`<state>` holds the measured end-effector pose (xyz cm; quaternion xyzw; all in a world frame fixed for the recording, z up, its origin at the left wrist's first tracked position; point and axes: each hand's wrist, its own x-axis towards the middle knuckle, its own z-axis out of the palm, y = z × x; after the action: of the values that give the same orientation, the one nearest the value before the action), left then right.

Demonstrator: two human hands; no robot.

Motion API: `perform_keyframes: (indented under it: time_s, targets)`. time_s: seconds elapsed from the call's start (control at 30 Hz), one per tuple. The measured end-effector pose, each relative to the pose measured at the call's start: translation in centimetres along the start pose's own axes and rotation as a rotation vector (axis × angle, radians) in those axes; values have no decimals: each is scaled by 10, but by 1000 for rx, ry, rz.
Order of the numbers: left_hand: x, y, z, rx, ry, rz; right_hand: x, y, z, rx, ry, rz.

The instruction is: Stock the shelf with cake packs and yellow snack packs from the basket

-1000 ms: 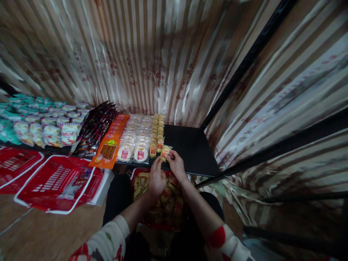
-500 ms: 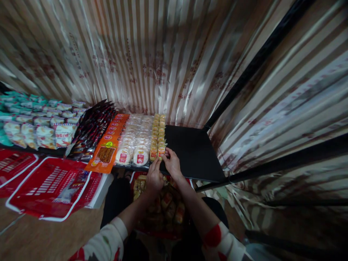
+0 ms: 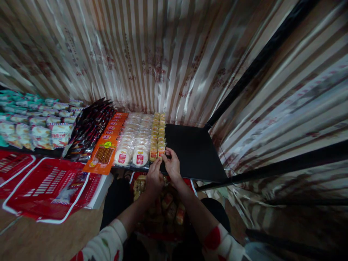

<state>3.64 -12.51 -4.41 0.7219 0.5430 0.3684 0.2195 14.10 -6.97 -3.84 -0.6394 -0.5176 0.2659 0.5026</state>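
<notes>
Two narrow rows of small yellow snack packets [image 3: 154, 139] with orange-and-red labels run front to back on a black shelf [image 3: 193, 152]. My right hand [image 3: 172, 166] pinches the front packet [image 3: 161, 151] of the right-hand row from its right side. From below, my left hand [image 3: 154, 177] has its fingers pressed together at that packet's lower edge. Between my knees, under the forearms, is a red basket [image 3: 193, 186] with more yellow wrapped snacks [image 3: 170, 212]. My fingers partly cover the front packet.
Left of the rows lie clear-wrapped round white crackers [image 3: 140, 156], an orange snack bag [image 3: 103, 154], dark packets [image 3: 91, 127] and white-and-teal packets [image 3: 40, 130]. Another red basket [image 3: 49, 188] sits lower left. Black posts [image 3: 261, 61] and striped sheeting [image 3: 152, 54] bound the shelf.
The view has shifted slightly. Both hands stay at the front packet with almost no movement; the rows look the same.
</notes>
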Motion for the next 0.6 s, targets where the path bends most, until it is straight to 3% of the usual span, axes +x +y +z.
perform_keyframes:
  time_s: [0.13,0.6]
  targets:
    - [-1,0,-1,-4,1,11,-2,-1,5,148,19,17]
    - [-2,5,-7,-25,5,26,-10,-4,5,172,29,44]
